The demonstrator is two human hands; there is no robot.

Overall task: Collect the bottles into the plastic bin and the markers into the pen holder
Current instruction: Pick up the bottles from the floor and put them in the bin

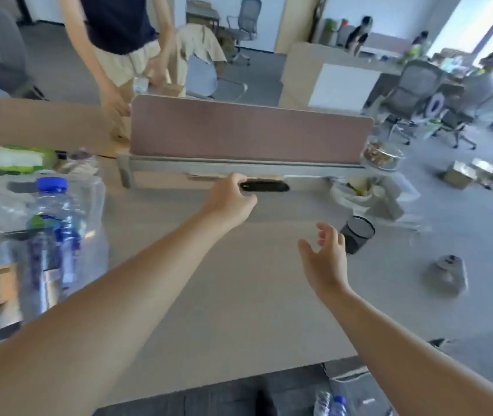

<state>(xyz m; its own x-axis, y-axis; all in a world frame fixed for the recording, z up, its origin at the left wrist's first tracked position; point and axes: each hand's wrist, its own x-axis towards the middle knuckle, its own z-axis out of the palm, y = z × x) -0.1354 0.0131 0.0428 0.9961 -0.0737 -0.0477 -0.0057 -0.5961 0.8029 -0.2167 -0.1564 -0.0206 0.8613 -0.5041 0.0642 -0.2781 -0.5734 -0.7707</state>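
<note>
My left hand is closed around a black marker, held level above the desk near the divider. To the right, my right hand hovers with fingers spread and nothing in it. Just beyond its fingertips stands the black mesh pen holder at the desk's right edge. A clear plastic bin at the left holds several bottles, among them a blue-capped water bottle.
A brown divider panel runs across the far side of the desk. A person stands behind it at the left. A grey object and office chairs are on the floor to the right. More bottles show below the desk's near edge.
</note>
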